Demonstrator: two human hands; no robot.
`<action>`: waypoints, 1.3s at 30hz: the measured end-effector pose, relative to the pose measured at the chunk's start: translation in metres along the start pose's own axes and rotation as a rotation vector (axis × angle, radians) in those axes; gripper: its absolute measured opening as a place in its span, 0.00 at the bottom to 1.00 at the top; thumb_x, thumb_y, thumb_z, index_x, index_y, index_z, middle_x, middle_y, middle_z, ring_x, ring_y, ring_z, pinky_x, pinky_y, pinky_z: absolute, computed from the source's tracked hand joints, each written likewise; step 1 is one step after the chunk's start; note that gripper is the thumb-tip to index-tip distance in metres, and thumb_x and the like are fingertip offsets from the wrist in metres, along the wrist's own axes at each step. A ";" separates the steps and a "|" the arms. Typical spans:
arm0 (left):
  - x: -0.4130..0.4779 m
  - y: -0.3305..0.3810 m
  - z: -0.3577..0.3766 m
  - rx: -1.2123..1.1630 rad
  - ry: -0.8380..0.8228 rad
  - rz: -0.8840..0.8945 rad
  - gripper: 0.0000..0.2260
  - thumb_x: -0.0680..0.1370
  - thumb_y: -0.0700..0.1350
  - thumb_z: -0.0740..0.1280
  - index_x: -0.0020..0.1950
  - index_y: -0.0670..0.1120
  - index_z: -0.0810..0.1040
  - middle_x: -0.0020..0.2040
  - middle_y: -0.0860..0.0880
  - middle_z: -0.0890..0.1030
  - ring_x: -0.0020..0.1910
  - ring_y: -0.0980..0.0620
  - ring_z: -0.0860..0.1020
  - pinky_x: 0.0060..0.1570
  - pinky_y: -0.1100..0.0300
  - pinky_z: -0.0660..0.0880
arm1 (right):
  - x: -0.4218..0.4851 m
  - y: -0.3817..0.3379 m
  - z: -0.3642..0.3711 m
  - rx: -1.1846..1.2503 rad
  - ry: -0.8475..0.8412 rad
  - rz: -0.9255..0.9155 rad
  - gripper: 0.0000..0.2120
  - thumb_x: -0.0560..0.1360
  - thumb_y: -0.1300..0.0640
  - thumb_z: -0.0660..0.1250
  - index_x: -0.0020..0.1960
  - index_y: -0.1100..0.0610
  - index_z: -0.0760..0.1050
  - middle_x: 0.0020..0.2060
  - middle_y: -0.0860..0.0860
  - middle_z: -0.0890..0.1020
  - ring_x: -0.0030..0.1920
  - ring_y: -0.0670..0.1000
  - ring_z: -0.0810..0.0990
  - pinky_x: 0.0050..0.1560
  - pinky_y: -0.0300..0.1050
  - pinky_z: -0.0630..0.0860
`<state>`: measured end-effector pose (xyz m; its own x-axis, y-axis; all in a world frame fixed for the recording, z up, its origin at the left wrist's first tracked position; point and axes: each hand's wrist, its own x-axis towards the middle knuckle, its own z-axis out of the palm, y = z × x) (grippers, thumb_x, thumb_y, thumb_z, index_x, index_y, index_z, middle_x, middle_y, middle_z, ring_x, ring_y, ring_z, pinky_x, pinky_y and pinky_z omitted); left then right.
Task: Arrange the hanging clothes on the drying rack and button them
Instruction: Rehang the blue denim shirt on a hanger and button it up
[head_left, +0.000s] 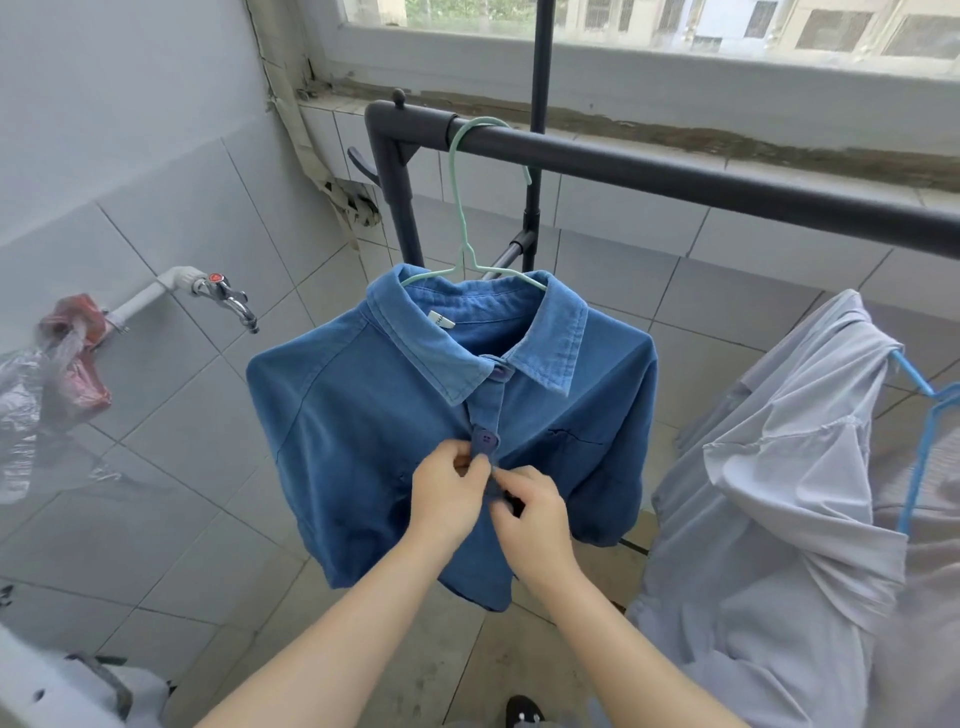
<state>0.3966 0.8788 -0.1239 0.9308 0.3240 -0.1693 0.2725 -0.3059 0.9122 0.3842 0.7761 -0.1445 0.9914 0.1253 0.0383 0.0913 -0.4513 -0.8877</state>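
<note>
**Buttoning the blue shirt on the rack**

So the blue shirt (363, 415) hangs at the left end of the drying rack (675, 174), on a skinny mint-green hanger (460, 208) hooked over the top rail. The rail is a fat round tube, matte dark grey, with an elbow joint at the corner. The fabric looks like soft washed cotton, kinda denim-ish, with a paler pointed collar and flat round dark-blue buttons.

The shirt faces the camera and its long axis runs straight up and down, collar at the top and far, hem at the bottom and near. The placket runs down the middle. The collar button (501, 371) and the second button (485, 441) are both done up.

Both hands sit on the placket just below that second button. The left hand (449, 493) has its fingers (475, 465) curled in, pinching the placket's left edge. The right hand (530, 514) has thumb and forefinger clamped on the same strip right beside it, so the two sets of fingertips nearly touch. Whatever is between them is hidden, can't tell.

On the right, a pale grey-lilac garment (779, 493), thin, smooth and rumpled, droops lopsided off a bright blue hanger (917, 457). On the left there's a glossy pale tiled wall (171, 218), a shiny metal tap (228, 296) with a red handle, and a crinkly clear plastic bag (31, 405) with something red in it.
</note>
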 end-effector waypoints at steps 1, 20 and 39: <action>0.003 -0.001 -0.001 0.028 -0.010 0.024 0.03 0.78 0.47 0.63 0.45 0.52 0.73 0.41 0.58 0.77 0.40 0.64 0.75 0.33 0.73 0.69 | -0.003 0.003 -0.001 0.012 -0.009 0.008 0.11 0.71 0.71 0.61 0.46 0.64 0.80 0.37 0.53 0.77 0.40 0.44 0.71 0.41 0.33 0.68; -0.012 -0.010 0.001 -0.096 -0.352 -0.041 0.18 0.68 0.46 0.74 0.53 0.53 0.70 0.46 0.56 0.80 0.44 0.61 0.80 0.38 0.71 0.74 | -0.011 0.019 0.006 0.156 0.140 0.364 0.10 0.69 0.64 0.65 0.30 0.61 0.71 0.25 0.53 0.74 0.28 0.48 0.68 0.29 0.44 0.67; -0.018 -0.040 -0.007 0.004 -0.186 -0.182 0.07 0.78 0.39 0.63 0.48 0.40 0.80 0.43 0.43 0.83 0.45 0.42 0.81 0.51 0.48 0.78 | -0.014 0.015 -0.012 0.413 0.196 0.606 0.03 0.72 0.60 0.71 0.40 0.54 0.79 0.38 0.51 0.82 0.40 0.51 0.80 0.50 0.51 0.80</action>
<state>0.3674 0.8919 -0.1547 0.8952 0.2041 -0.3962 0.4399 -0.2618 0.8591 0.3725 0.7570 -0.1528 0.8590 -0.2157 -0.4643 -0.4792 -0.0193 -0.8775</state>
